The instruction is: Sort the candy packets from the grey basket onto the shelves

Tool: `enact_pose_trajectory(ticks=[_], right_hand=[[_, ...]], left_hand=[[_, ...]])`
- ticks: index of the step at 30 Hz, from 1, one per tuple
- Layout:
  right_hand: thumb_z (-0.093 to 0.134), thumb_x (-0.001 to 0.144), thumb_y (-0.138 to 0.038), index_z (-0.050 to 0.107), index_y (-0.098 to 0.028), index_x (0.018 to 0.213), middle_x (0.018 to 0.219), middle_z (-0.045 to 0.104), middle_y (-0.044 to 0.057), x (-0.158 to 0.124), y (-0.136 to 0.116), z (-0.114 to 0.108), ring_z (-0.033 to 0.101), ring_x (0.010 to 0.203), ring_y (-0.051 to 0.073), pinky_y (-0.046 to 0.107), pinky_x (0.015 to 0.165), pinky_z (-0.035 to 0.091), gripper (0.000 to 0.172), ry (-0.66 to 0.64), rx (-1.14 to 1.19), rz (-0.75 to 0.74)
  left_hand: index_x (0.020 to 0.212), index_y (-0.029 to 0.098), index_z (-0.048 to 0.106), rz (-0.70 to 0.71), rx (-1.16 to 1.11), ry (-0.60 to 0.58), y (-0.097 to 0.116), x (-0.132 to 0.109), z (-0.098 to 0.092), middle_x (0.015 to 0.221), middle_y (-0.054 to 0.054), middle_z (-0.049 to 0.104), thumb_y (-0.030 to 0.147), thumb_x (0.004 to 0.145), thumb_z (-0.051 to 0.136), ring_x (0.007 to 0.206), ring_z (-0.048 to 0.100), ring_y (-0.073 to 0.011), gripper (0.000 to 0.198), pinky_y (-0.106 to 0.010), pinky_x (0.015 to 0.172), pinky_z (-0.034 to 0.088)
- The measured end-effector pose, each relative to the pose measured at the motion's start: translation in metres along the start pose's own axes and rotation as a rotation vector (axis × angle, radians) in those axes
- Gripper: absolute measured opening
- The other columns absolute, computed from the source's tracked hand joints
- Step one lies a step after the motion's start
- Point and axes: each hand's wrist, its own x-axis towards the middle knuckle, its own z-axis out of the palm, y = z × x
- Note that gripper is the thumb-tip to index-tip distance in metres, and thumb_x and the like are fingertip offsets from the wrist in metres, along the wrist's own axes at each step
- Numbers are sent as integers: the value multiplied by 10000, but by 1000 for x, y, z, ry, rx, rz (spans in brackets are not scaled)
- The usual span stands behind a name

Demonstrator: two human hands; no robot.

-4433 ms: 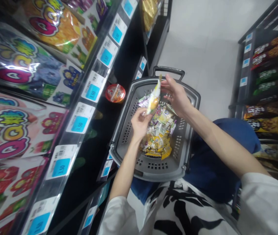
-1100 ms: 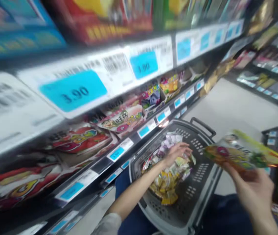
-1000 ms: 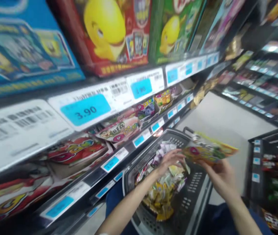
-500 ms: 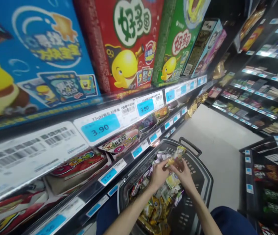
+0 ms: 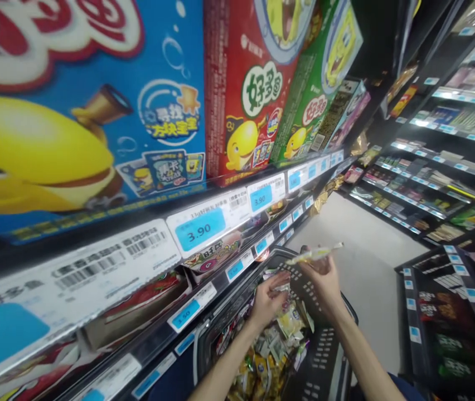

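Between the fingers and thumb of my right hand is a small yellow-and-white snack packet, seen nearly edge-on above the far end of the basket. My left hand hovers over the packets, its thumb and fingers apart and curved. Whitish wrapper shows in that gap, though whether it touches the hand is unclear. Below both hands is a black shopping basket with perforated walls. It holds many small wrapped snacks, including gold packets and a pale yellow packet.
At my left runs a store shelf with price tags, a large blue snack box, a red box and a green box. Beyond the basket lies pale floor. A dark display unit stands at the right.
My hands have moved apart. My right hand has raised the yellow-and-white packet up and right, while my left hand no longer touches it. The view has shifted, showing more of the blue box.
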Motion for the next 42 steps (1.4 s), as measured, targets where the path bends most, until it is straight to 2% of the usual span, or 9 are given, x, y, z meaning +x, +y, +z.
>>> enact_pose_trajectory(ticks=[3,9,17,24,31,35,37,40,42], right_hand=[[913,594,-311,531,-233,1302,1269,672,99,37,-38,35,638,1205,260,450,1042,528,809,39,41,-199],[861,674,-359,682,-190,993,1069,745,75,101,-77,94,689,1065,231,425,1055,505,403,-182,-18,-430],[903,593,-375,716,-144,1018,998,762,63,152,-101,81,719,859,206,401,860,603,519,-551,-202,-276],[876,636,-430,707,-139,888,846,749,71,157,-95,93,713,805,225,399,813,609,420,-511,-432,-309],[735,814,-315,736,-141,877,894,747,122,156,-94,102,701,888,278,385,850,540,185,-417,-1042,-639],[725,794,-246,703,-134,855,913,722,123,150,-95,99,669,821,240,336,774,521,129,-276,-1087,-795],[696,809,-220,686,-147,823,875,712,93,144,-96,99,654,783,208,305,752,505,75,-389,-1072,-834],[611,868,-200,688,-162,819,861,715,70,138,-97,101,648,792,186,283,770,484,99,-711,-1089,-871],[570,884,-181,693,-159,844,872,722,69,137,-97,103,653,800,182,274,776,478,132,-800,-1109,-865]], left_hand=[[1219,183,696,-23,-50,-8,-3,1,-1,1307,-149,680,304,724,780,1069,711,-276,517,-398,935,563],[1144,164,726,-69,-42,-62,-18,1,0,1246,-152,708,351,723,785,976,730,-258,465,-330,782,569],[1121,148,719,-114,-19,-127,-14,-2,3,1243,-146,709,334,744,750,944,725,-226,421,-274,704,535],[1103,141,706,-149,-28,-155,-23,1,2,1227,-150,709,360,721,750,908,729,-228,443,-274,681,533],[1101,152,703,-181,3,-161,-21,0,4,1236,-146,706,350,720,758,918,729,-232,432,-269,678,515],[1088,148,696,-158,14,-155,-21,0,5,1207,-140,718,330,726,745,871,728,-211,408,-259,662,505],[1086,145,691,-147,22,-151,-23,1,4,1186,-137,724,310,730,734,846,722,-195,395,-254,655,502],[1090,142,688,-142,33,-148,-23,1,4,1142,-132,737,292,736,723,808,708,-173,386,-246,647,499],[1104,140,685,-144,37,-153,-23,0,4,1118,-130,743,288,742,721,797,700,-165,393,-241,645,496]])
